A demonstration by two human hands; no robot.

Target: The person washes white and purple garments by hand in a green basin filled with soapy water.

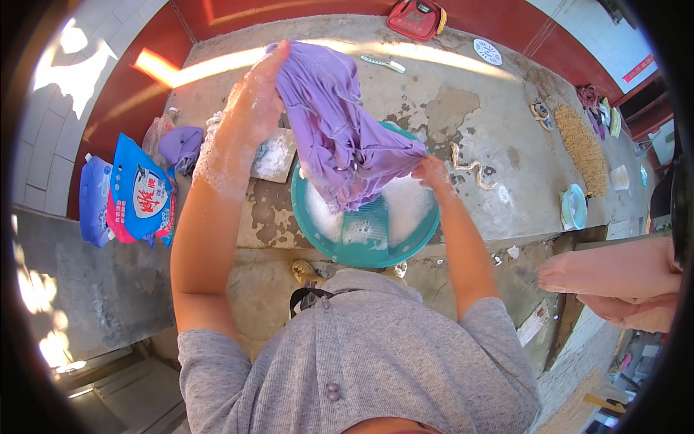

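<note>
A wet purple garment (347, 119) hangs stretched between my two hands, above a round teal plastic basin (363, 257). My left hand (268, 89), wet and soapy, is raised and grips the cloth at its upper left. Lower down, my right hand (432, 172) pinches the garment's right edge near the basin's rim. White suds (409, 209) fill much of the basin, and a ribbed washboard part (366, 225) shows between them. The cloth hides the back of the basin. Foam covers my left forearm.
Detergent bags (142, 192) and a purple bundled cloth (181, 146) lie at left. A powder-covered tile (275, 156) is beside the basin. Behind are a brush (384, 64), a red bag (416, 20) and a white drain cover (487, 51). Right: a twisted cord (474, 171), a small bowl (574, 207).
</note>
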